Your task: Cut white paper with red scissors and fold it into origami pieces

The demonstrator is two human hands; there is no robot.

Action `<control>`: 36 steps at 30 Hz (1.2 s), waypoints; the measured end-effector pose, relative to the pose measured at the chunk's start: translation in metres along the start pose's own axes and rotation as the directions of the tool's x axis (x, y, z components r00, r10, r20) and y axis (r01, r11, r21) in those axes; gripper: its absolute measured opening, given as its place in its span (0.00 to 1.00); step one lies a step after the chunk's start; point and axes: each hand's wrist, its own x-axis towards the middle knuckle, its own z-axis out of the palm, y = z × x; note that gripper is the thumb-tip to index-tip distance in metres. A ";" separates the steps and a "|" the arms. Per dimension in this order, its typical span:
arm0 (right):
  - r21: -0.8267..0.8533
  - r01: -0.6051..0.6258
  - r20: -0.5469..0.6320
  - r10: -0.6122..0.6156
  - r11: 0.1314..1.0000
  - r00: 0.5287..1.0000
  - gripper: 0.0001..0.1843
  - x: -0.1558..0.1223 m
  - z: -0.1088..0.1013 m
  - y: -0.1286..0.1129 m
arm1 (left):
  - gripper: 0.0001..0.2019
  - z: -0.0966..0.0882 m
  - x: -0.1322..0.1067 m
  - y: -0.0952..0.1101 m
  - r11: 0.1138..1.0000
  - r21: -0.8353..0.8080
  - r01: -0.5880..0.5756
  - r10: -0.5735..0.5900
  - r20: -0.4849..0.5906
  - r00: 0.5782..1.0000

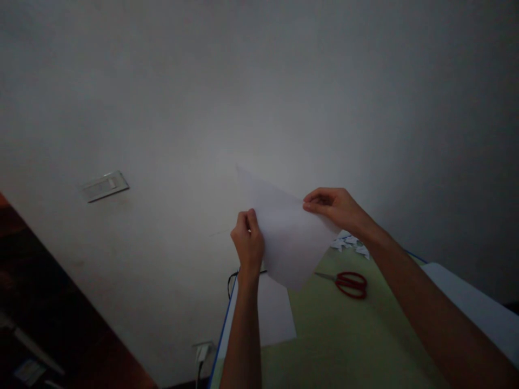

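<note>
A white sheet of paper (294, 237) is held up in the air above the table, tilted, with one corner pointing to the upper left. My left hand (248, 237) pinches its left edge between thumb and fingers. On the upper right edge, my right hand (332, 205) grips the sheet between thumb and fingertips. Below the right hand, scissors with red handles (351, 284) lie on the green tabletop, blades towards the left. Another white sheet (276, 316) rests flat on the table, partly hidden by my left forearm.
Small cut paper scraps (351, 244) are piled at the table's far edge. A white board or sheet (474, 302) lies at the right on the green table (324, 346). Behind stands a pale wall with a switch plate (104, 187) and a plugged-in socket (202, 352).
</note>
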 end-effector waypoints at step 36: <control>-0.041 0.079 0.186 -0.070 0.996 0.980 0.12 0.000 0.002 -0.004 | 0.11 -0.006 0.007 0.011 0.977 -0.176 0.120 -0.143 -0.121 0.982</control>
